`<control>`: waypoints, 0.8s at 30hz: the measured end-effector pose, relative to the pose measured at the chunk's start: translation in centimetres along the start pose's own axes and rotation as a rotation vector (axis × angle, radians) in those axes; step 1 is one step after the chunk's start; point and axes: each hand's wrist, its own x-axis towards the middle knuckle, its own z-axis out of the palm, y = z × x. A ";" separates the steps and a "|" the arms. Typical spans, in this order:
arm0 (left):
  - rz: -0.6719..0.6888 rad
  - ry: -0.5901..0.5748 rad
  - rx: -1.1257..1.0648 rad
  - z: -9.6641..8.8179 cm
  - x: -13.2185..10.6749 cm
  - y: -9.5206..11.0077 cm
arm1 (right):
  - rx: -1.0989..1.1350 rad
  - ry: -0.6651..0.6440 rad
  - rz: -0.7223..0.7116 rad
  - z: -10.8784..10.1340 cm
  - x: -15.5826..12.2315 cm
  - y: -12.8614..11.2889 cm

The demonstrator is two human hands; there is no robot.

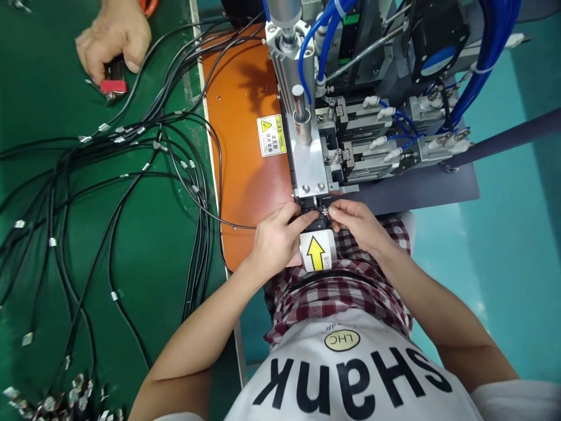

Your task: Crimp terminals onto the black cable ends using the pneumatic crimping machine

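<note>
A black cable (239,225) runs from the green table into my left hand (278,237), whose fingers close around it. The index finger of this hand presses on the small black fixture (316,223) at the front of the machine. My right hand (357,222) pinches the thin wires (325,211) at the cable's end, just over the fixture. The fingers partly hide the wire tips. Right above both hands stands the machine's metal press column (309,166). A white label with a yellow arrow (316,251) faces up just below the fixture.
Many black cables with silvery connectors lie across the green table (26,117). The orange machine base (249,181) carries a warning label (272,135). Blue air hoses (486,64) and pneumatic cylinders (368,117) crowd the right. A co-worker's hand (116,35) holds a red-and-black item (114,85).
</note>
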 end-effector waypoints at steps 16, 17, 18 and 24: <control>-0.017 -0.001 0.046 -0.1 -0.1 0.3 | 0.160 -0.024 0.145 -0.5 0.3 0.5; -0.017 0.003 0.050 -0.1 -0.1 0.3 | 0.182 -0.017 0.182 -0.6 0.1 0.7; -0.017 0.006 0.054 -0.1 -0.1 0.3 | 0.181 0.010 0.193 -0.7 -0.1 0.9; 0.007 0.033 0.050 0.0 -0.1 0.3 | 0.048 0.152 -0.017 0.5 -2.5 1.8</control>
